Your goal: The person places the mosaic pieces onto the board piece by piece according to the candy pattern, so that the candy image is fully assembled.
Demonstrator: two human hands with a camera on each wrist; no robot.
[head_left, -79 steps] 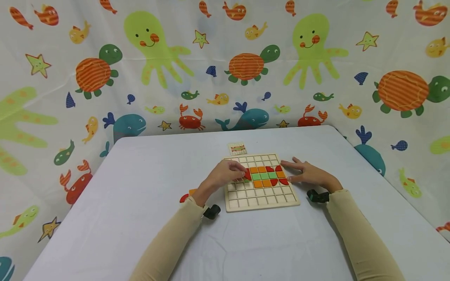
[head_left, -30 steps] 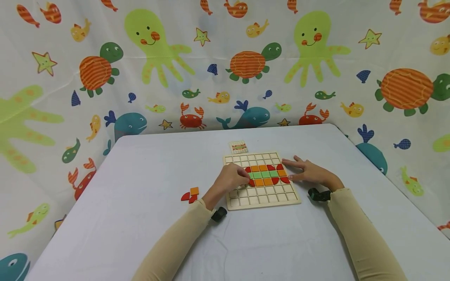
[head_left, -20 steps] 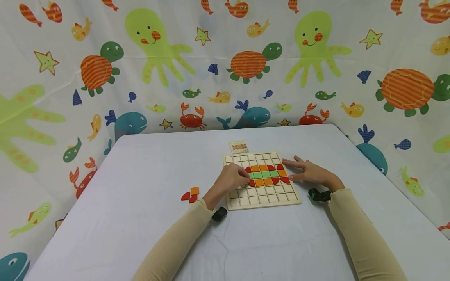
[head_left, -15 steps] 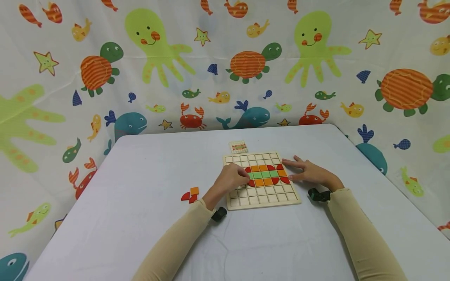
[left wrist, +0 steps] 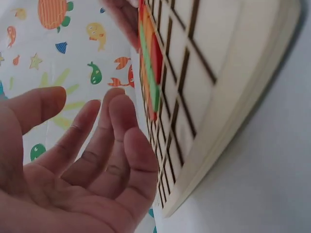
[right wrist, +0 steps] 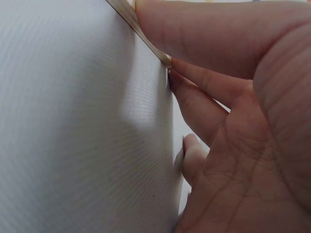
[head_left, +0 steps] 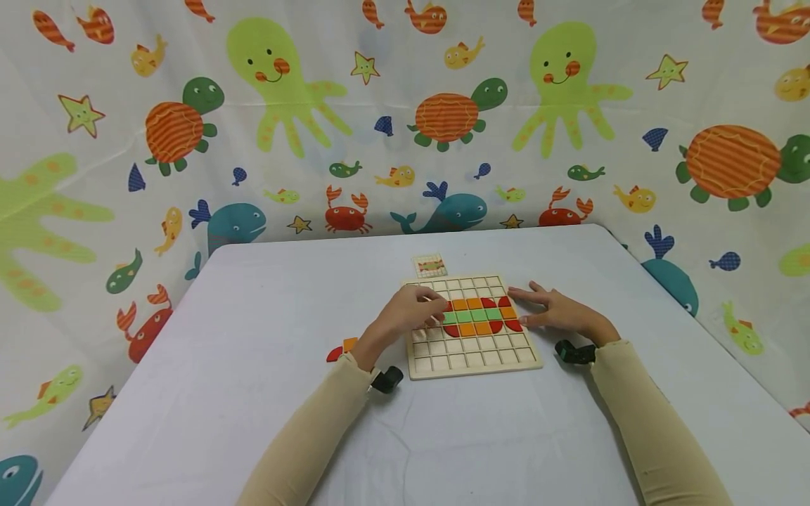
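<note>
A square wooden grid board (head_left: 474, 362) lies on the white table, with red, orange and green tiles set in its middle rows. Over the board's left part hovers my left hand (head_left: 407, 310), beside the row of green tiles (head_left: 477, 315). In the left wrist view the fingers of that hand (left wrist: 92, 179) are loosely bent, thumb apart, nothing between them. My right hand (head_left: 560, 311) rests at the board's right edge, fingers spread. Its thumb and fingertips touch the board's side in the right wrist view, where the palm (right wrist: 243, 150) shows.
Beyond the board lies a small pattern card (head_left: 430, 266). Left of the board, an orange square tile (head_left: 350, 344) and a red rounded tile (head_left: 334, 354) lie loose, partly behind my left wrist. A curtain printed with sea animals (head_left: 446, 116) hangs behind the table.
My left hand pressed a red rounded tile at the left end of the lower tile row; it has now let go and drawn back to the left. The right hand stays put.
</note>
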